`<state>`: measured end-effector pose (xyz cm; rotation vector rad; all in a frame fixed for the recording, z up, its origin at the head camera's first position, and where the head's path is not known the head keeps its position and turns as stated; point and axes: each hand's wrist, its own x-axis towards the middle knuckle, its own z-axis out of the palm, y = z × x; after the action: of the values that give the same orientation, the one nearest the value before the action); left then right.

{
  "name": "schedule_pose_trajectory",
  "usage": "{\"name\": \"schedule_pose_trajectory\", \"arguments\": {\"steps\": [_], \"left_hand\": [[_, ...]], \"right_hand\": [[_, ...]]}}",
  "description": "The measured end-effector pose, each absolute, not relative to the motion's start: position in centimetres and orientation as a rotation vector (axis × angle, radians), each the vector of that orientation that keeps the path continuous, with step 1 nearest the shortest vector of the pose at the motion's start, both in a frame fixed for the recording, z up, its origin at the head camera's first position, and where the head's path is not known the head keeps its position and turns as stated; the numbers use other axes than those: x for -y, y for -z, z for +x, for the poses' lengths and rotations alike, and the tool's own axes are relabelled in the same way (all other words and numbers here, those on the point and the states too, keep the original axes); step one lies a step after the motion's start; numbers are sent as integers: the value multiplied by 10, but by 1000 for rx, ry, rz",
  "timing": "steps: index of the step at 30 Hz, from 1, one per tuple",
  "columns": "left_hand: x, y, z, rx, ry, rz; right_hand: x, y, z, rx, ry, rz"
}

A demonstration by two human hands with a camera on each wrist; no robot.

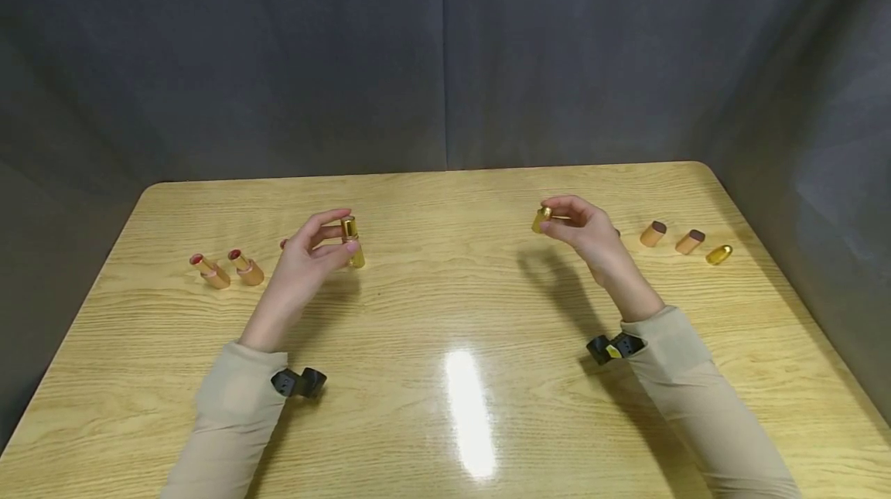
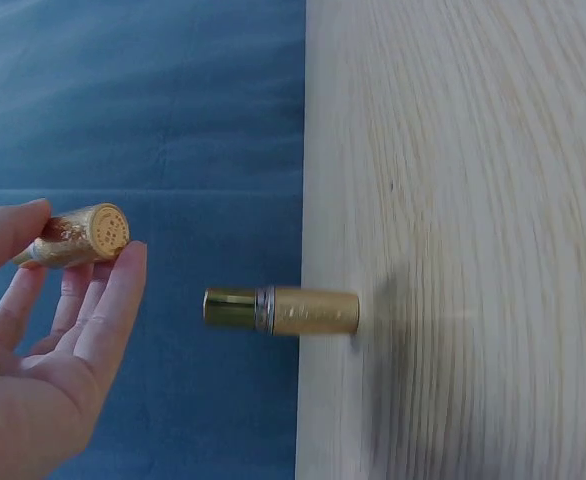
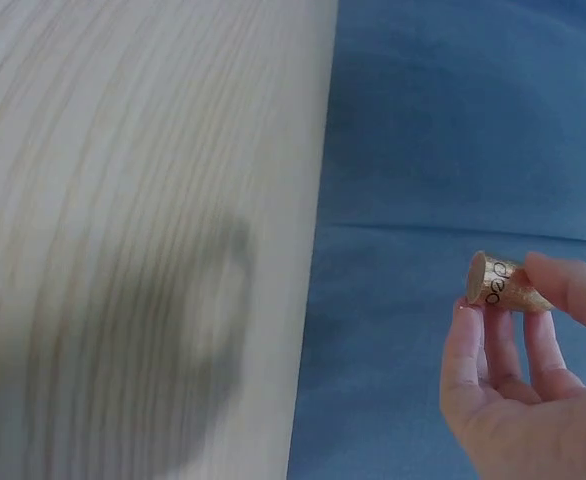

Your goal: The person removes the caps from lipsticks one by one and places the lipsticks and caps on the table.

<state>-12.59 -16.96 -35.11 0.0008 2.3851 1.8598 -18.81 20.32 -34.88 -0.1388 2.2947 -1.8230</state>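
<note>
My left hand [image 1: 304, 251] pinches a gold lipstick tube [image 2: 73, 238] between thumb and fingers, above the table. Its round base faces the left wrist camera, and the fingers hide part of its other end. Near that hand, a second gold lipstick tube [image 2: 313, 312] with a shiny upper part stands upright on the table. Over on the right, my right hand [image 1: 592, 236] holds a short gold lipstick cap [image 1: 541, 219] by its fingertips, raised off the table. Dark lettering shows on the cap's side in the right wrist view.
Two rose-gold lipsticks [image 1: 248, 268] with red tips stand left of the left hand; a third peeks from behind it. Right of the right hand are two rose-gold caps [image 1: 653, 234] and a gold cap [image 1: 719, 254] lying down. A grey curtain [image 1: 445, 58] borders the table.
</note>
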Motion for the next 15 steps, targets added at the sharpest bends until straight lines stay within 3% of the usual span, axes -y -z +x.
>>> {"name": "schedule_pose_trajectory", "arguments": {"steps": [15], "left_hand": [[195, 348, -116, -2460, -1902, -59]], "right_hand": [[-220, 360, -202, -2529, 1502, -174]]}}
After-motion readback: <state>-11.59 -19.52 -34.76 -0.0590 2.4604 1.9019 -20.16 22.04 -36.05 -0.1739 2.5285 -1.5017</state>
